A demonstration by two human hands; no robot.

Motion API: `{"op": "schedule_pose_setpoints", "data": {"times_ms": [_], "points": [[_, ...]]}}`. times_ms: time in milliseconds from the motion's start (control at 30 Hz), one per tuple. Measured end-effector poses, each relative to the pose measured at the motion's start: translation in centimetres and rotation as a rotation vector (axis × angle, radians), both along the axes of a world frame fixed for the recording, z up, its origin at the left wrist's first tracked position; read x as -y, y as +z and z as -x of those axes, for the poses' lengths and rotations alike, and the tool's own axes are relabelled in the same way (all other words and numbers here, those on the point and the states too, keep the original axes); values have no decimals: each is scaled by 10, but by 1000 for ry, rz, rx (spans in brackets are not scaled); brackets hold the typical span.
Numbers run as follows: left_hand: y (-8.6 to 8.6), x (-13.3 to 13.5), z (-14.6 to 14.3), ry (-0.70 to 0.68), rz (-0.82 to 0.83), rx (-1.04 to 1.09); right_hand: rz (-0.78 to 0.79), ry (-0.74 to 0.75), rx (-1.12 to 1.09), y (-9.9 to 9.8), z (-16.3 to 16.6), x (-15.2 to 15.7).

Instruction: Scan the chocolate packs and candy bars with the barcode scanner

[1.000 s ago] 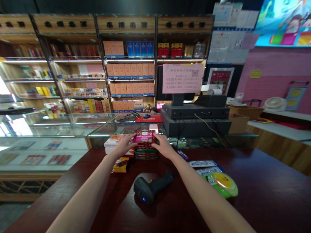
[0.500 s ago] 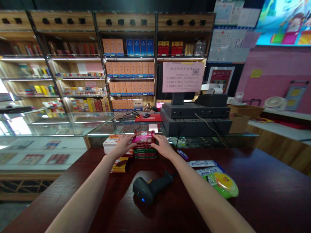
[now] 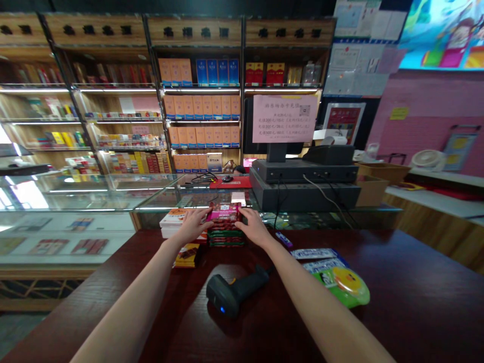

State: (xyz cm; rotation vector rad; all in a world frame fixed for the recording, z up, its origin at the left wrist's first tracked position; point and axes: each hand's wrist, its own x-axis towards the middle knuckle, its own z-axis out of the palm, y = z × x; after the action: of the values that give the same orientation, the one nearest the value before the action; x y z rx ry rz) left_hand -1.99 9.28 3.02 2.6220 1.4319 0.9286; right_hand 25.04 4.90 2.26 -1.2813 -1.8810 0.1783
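Note:
A pink-and-brown chocolate packet (image 3: 224,214) lies on top of a stack of flat packets (image 3: 226,240), some with green edges, at the far side of the dark red counter. My left hand (image 3: 194,225) is against the packet's left edge, thumb toward me and fingers reaching over. On the opposite edge rests my right hand (image 3: 253,226), with its fingers curved around the corner. Together they hold the packet by its two sides. White-and-orange boxes (image 3: 170,223) and a yellow chocolate packet (image 3: 187,255) are beside my left hand. Between my forearms lies a black barcode scanner (image 3: 234,293), its blue light lit.
To the right lie a green package with a yellow duck (image 3: 346,285), blue-and-white packets (image 3: 315,253) and a small purple pack (image 3: 284,239). Behind stand a glass display case (image 3: 159,196), a cash register (image 3: 302,174) and a monitor with a pink notice (image 3: 283,118).
Both hands stay at the packet's sides with hardly any movement. The whole view has shifted very slightly.

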Motion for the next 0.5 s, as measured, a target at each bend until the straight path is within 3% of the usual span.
{"op": "schedule_pose_setpoints", "data": {"times_ms": [500], "points": [[-7,0,1,27,-1,-14,26,-10,18,-2,0,6]]}}
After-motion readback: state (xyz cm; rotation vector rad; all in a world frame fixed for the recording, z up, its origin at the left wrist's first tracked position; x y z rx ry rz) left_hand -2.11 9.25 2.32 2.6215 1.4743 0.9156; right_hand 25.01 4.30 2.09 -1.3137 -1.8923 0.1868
